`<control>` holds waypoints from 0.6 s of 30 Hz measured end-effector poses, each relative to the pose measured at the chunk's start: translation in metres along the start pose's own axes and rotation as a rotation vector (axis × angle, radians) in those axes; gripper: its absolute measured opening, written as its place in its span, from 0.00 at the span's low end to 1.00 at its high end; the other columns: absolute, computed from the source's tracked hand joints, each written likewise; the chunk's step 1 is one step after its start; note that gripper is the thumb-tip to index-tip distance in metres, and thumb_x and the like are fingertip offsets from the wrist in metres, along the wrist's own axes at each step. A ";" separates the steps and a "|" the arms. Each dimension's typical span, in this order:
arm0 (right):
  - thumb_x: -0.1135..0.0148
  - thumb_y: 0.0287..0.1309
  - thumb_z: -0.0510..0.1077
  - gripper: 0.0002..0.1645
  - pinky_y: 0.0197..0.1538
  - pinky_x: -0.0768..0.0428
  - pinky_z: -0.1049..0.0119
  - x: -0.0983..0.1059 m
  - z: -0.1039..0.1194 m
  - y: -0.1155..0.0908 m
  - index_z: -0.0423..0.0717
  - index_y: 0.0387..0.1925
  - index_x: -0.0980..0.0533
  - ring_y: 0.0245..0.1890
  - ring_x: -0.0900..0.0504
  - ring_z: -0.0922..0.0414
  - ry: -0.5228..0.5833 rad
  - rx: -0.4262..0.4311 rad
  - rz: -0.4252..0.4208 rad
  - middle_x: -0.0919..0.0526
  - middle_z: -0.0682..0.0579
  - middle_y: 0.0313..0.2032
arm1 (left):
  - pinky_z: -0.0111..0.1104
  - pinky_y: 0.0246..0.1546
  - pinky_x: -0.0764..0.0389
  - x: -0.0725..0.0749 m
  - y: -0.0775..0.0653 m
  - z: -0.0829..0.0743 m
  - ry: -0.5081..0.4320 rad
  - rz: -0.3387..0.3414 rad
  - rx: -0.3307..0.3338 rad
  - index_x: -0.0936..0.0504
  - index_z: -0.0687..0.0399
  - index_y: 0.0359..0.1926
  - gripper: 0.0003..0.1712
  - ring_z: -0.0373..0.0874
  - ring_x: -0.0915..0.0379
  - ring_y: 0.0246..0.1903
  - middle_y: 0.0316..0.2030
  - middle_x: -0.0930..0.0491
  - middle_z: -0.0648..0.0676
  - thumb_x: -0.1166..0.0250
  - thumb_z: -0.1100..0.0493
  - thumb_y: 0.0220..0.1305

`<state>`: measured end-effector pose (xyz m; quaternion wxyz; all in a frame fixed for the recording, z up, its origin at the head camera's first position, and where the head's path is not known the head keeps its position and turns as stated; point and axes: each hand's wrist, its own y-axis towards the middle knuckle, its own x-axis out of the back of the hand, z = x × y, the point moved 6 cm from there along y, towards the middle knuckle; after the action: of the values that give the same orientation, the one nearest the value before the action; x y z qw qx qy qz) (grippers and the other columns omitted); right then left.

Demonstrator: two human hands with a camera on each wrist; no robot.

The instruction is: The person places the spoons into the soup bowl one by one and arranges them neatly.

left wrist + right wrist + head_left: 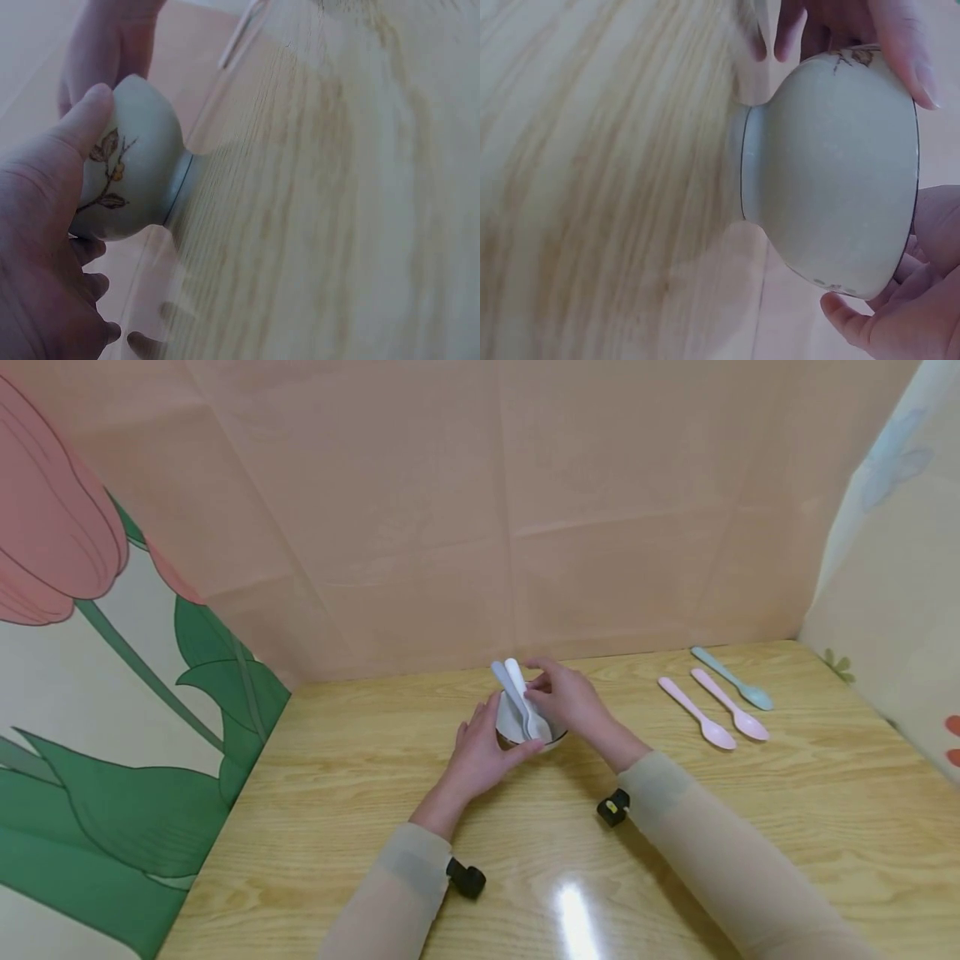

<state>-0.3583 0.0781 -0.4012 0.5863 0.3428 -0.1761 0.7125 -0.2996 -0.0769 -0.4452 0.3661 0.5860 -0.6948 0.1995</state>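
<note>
A pale bowl (832,172) with a dark rim and a brown leaf pattern stands on the table, both hands around it. My left hand (487,747) grips its left and near side, the thumb along the near rim. My right hand (573,697) is at the far right rim; a finger lies against the outside wall in the right wrist view. Its thumb is over the rim, close beside the spoons. Inside the bowl lean a white spoon (517,678) and a grey-blue spoon (501,673), handles up over the far rim. The right hand partly hides the bowl.
On the right of the wood-grain table (337,827) lie two pink spoons, one nearer (693,710) and one beyond (727,700), plus a light blue-green spoon (731,677). A pinkish-beige sheet (390,527) hangs along the back edge; a tulip-patterned wall (187,660) borders the left.
</note>
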 end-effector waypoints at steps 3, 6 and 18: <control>0.33 0.66 0.41 0.33 0.49 0.18 0.51 0.002 -0.001 0.000 0.49 0.70 0.31 0.48 0.16 0.49 0.012 -0.002 0.015 0.14 0.47 0.46 | 0.59 0.71 0.55 0.000 0.000 0.000 0.005 0.001 0.003 0.54 0.41 0.81 0.59 0.45 0.45 0.72 0.74 0.40 0.51 0.35 0.27 0.59; 0.31 0.64 0.40 0.35 0.50 0.18 0.50 0.003 -0.002 0.000 0.47 0.70 0.32 0.48 0.16 0.49 0.031 0.001 0.032 0.14 0.47 0.46 | 0.60 0.71 0.55 0.000 0.000 0.000 0.005 0.000 0.004 0.54 0.42 0.81 0.60 0.46 0.45 0.72 0.74 0.40 0.51 0.35 0.27 0.59; 0.31 0.63 0.39 0.35 0.52 0.19 0.50 0.002 -0.002 0.000 0.48 0.69 0.31 0.49 0.16 0.50 0.056 0.023 0.068 0.14 0.48 0.46 | 0.61 0.70 0.55 0.001 0.000 -0.001 -0.017 -0.004 -0.013 0.53 0.41 0.80 0.58 0.45 0.42 0.70 0.73 0.39 0.51 0.34 0.29 0.60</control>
<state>-0.3586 0.0808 -0.4013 0.5625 0.3233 -0.1633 0.7432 -0.2994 -0.0767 -0.4433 0.3646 0.5867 -0.6979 0.1891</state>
